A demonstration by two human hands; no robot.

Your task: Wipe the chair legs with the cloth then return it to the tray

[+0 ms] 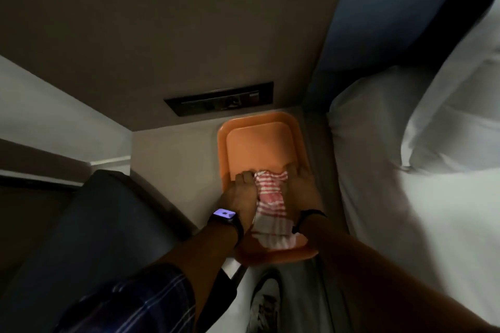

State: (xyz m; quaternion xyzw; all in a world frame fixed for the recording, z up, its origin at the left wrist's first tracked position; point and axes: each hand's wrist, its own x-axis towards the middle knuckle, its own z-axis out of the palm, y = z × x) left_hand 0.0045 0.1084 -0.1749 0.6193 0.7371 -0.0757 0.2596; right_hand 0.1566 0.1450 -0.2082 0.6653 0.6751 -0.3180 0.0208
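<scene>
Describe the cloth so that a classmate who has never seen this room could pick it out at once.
Find the white bed; beside it an orange tray sits on a pale surface below a dark wall panel. The cloth lies at the tray's near end between both hands, the only red-and-white striped thing there.

No text, label or number is readable anywhere.

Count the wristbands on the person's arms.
2: a lit smartwatch on the left wrist, a dark band on the right wrist, both beside the cloth in the tray.
</scene>
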